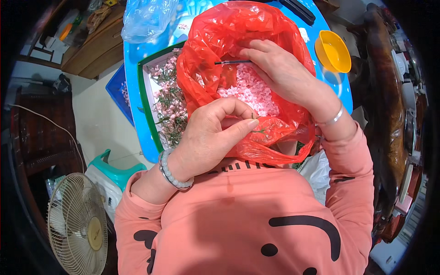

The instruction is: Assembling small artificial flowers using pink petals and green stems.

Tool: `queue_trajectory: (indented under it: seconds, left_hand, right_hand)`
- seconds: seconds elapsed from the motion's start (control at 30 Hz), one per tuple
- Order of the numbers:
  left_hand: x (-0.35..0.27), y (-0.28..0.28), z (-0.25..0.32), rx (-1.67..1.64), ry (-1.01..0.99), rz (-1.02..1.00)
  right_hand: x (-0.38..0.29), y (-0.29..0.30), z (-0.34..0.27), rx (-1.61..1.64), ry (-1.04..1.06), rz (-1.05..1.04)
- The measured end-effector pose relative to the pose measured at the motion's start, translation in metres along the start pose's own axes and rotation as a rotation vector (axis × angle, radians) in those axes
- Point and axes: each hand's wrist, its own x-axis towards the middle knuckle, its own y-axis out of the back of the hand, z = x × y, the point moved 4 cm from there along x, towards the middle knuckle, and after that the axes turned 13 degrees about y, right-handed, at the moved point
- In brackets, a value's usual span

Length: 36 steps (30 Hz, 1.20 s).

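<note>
My left hand [216, 132] pinches a small green sprig [262, 130] between thumb and forefinger, at the near side of a red plastic bag [202, 48]. Over the bag's far right part is my right hand [275, 68], holding a thin dark stick-like tool [233, 62] that points left; its fingertips are partly hidden. Many small pink flowers [252, 87] lie inside the bag. Left of it, a green-rimmed tray [142, 92] holds pink blossoms with green stems [168, 106], partly covered by the bag.
The blue table [132, 68] also bears a clear plastic bag [147, 20], a yellow bowl [333, 51] and a black object [299, 10]. To the lower left stand a fan [77, 223] and a teal-and-white stool [117, 172]. A blue container [118, 92] sits below the table's left edge.
</note>
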Motion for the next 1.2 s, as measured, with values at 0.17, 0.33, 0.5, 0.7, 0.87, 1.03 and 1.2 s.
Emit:
queue_trajectory:
  seconds: [0.17, 0.33, 0.5, 0.7, 0.87, 1.03, 1.2]
  left_hand:
    - [0.002, 0.000, -0.005, -0.007, 0.017, -0.038]
    - [0.005, 0.002, -0.009, 0.056, 0.018, -0.017]
    - [0.006, 0.003, -0.007, 0.097, 0.030, 0.009]
    - [0.002, 0.005, -0.005, 0.042, 0.043, 0.030]
    - [-0.003, 0.011, -0.003, -0.015, 0.004, 0.102]
    - [-0.008, 0.014, 0.002, 0.002, -0.026, 0.132]
    - [-0.008, 0.013, 0.001, 0.014, -0.025, 0.133]
  right_hand:
    - [0.001, -0.015, 0.015, -0.044, -0.079, -0.146]
    - [-0.003, 0.001, -0.001, 0.098, -0.064, -0.107]
    - [-0.013, 0.027, -0.018, 0.446, -0.166, 0.022]
    - [-0.033, 0.040, -0.014, 0.443, -0.390, 0.142]
    - [-0.048, 0.038, -0.010, 0.360, -0.412, 0.195]
    - [-0.051, 0.030, -0.015, 0.498, -0.489, 0.141]
    - [-0.047, 0.024, -0.024, 0.383, -0.439, 0.069]
